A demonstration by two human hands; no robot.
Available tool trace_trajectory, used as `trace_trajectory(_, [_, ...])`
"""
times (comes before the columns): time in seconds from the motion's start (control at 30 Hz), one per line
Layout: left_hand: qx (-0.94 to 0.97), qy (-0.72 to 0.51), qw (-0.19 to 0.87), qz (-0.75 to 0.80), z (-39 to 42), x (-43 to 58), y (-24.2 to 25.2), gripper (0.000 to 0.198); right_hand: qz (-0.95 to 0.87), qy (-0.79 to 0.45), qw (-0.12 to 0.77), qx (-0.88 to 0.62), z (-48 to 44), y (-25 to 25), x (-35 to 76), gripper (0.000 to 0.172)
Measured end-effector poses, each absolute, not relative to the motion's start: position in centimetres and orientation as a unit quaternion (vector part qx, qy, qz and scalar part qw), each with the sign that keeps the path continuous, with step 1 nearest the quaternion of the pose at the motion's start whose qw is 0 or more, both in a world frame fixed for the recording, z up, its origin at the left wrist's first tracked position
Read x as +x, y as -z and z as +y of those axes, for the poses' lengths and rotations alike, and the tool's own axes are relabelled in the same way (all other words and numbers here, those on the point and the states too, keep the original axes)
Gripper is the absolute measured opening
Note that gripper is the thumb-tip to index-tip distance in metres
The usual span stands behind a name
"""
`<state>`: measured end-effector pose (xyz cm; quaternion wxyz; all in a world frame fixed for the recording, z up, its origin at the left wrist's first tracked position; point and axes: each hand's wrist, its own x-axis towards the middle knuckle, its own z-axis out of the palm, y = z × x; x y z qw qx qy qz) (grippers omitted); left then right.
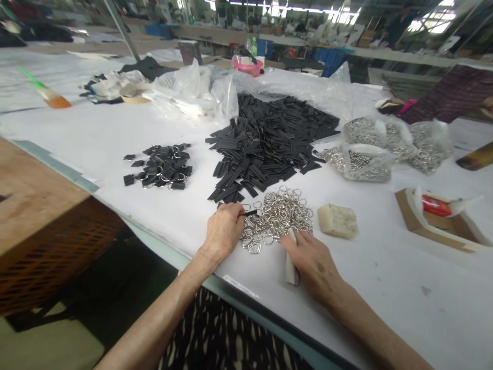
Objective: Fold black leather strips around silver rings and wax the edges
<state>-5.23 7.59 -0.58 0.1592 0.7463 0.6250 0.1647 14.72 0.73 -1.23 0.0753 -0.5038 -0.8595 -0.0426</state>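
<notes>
My left hand (225, 226) is closed on a short black fabric strip (250, 213), whose end sticks out to the right over the ring pile. My right hand (314, 262) wraps round a pale, flat-handled tool (291, 270); its working end is hidden by the fingers. Between and beyond both hands lies a heap of silvery D-rings (283, 208). A large pile of black fabric strips (265, 144) spreads behind it. To the left sits a smaller pile of black strips folded through rings (164, 167). A yellowish wax-like block (338, 221) rests right of the ring heap.
Transparent bags of rings (365, 162) stand at the right, behind an open cardboard box (439, 221) holding a red packet. Crumpled plastic (196, 92) and a pink basket (247, 67) lie farther back. The table edge (231, 288) runs close to me; an orange crate (57, 257) is at left.
</notes>
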Motion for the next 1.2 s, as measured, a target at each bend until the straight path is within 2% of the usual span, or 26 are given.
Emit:
trace_trajectory(0.17, [0.740, -0.139, 0.166, 0.637, 7.7, -5.2, -0.5, 0.014, -0.860, 0.101, 0.088, -0.492, 0.7, 1.8, 14.4, 0.021])
trace_trajectory(0.23, [0.715, -0.182, 0.199, 0.645, 7.5, -5.4, -1.0, 0.011, -0.860, 0.103, 0.085, -0.492, 0.9, 1.9, 14.3, 0.021])
trace_trajectory(0.33, [0.618, -0.311, 0.381, 0.613, 6.7, -5.6, -1.8, 0.003, -0.861, 0.084, 0.083, -0.494, 1.2, 1.9, 14.3, 0.021])
trace_trajectory(0.4, [0.545, -0.347, 0.519, 0.559, 5.9, -5.4, -2.1, 0.007, -0.858, 0.041, 0.109, -0.500, 1.2, 1.7, 14.5, 0.020])
trace_trajectory(0.5, [0.472, -0.316, 0.654, 0.499, 4.3, -4.5, -1.8, 0.019, -0.838, -0.039, 0.171, -0.517, 1.1, 0.9, 15.0, 0.018])
trace_trajectory(0.6, [0.416, -0.277, 0.724, 0.475, 3.0, -3.2, -1.1, 0.020, -0.773, -0.172, 0.269, -0.549, 0.8, -0.1, 15.6, 0.017])
trace_trajectory(0.7, [0.395, -0.255, 0.732, 0.493, 2.3, -1.9, -0.8, 0.017, -0.699, -0.280, 0.332, -0.567, 0.6, -0.7, 15.8, 0.014])
trace_trajectory(0.8, [0.413, -0.249, 0.707, 0.517, 1.9, -1.0, -0.9, 0.013, -0.686, -0.284, 0.341, -0.576, 0.6, -0.8, 15.7, 0.011])
trace_trajectory(0.93, [0.455, -0.254, 0.678, 0.519, 1.6, -0.4, -0.7, 0.014, -0.713, -0.251, 0.347, -0.556, 0.5, -0.5, 15.6, 0.010])
trace_trajectory(1.07, [0.485, -0.278, 0.648, 0.517, 1.2, -0.3, -0.1, 0.015, -0.769, -0.164, 0.348, -0.512, 0.4, -0.3, 15.3, 0.009])
trace_trajectory(1.2, [0.493, -0.300, 0.638, 0.510, 0.9, -0.1, 0.2, 0.010, -0.805, -0.074, 0.327, -0.488, 0.6, -0.3, 15.0, 0.020])
